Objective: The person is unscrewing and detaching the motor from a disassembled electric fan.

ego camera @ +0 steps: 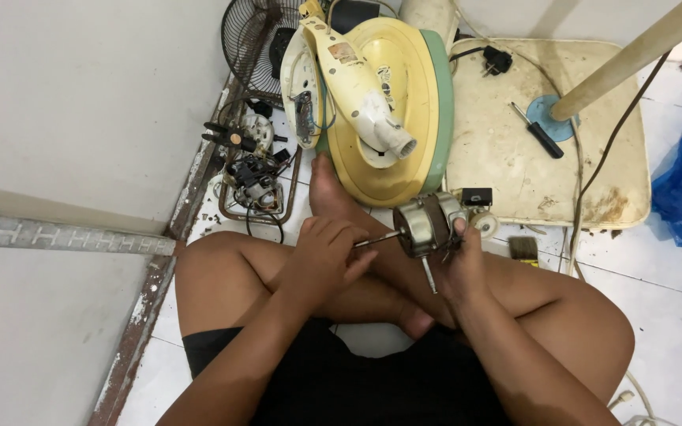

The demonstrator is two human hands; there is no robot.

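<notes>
We had the fan motor (429,224) out of its dismantled yellow housing (372,102), right hand (461,264) gripping it, left hand (327,256) closed around its shaft (376,239); reassembly looked untouched.

One head-worn camera looks steeply down, close over the sitter's crossed legs (404,315) and the tiled floor (657,315) (no second view).

Black shorts worn, hems ending high on the thighs; black top visible at the lower edge of view. Arms bare to the frame edge, no sleeves showing; left hand (321,260) and right hand (459,264) without gloves, rings or watch. Legs and feet bare, no footwear.
</notes>
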